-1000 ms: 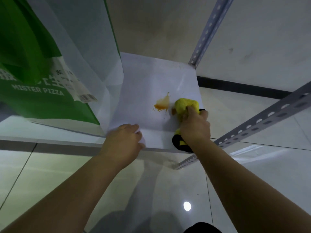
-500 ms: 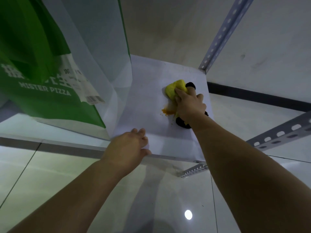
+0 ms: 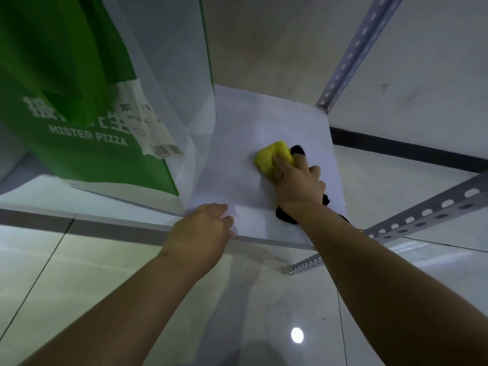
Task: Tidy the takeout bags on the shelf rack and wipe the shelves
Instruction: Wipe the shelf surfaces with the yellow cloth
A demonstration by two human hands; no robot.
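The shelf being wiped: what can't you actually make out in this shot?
Head view only:
- Shelf under the cloth: covered by the cloth and the right hand.
- Receipt print on the green bag: too small and blurred.
- Bag top: cut off by the frame edge.
- Left hand fingertips: curled over the shelf's front edge.

Two bare hands: the left hand (image 3: 203, 231) near, the right hand (image 3: 298, 180) farther right. One yellow-and-black cloth (image 3: 273, 157). One green takeout bag (image 3: 79, 101) at far left, bearing one paper receipt (image 3: 148, 122). One white shelf (image 3: 264, 122). Two perforated metal rails: one upright (image 3: 356, 48), one slanted (image 3: 422, 215).
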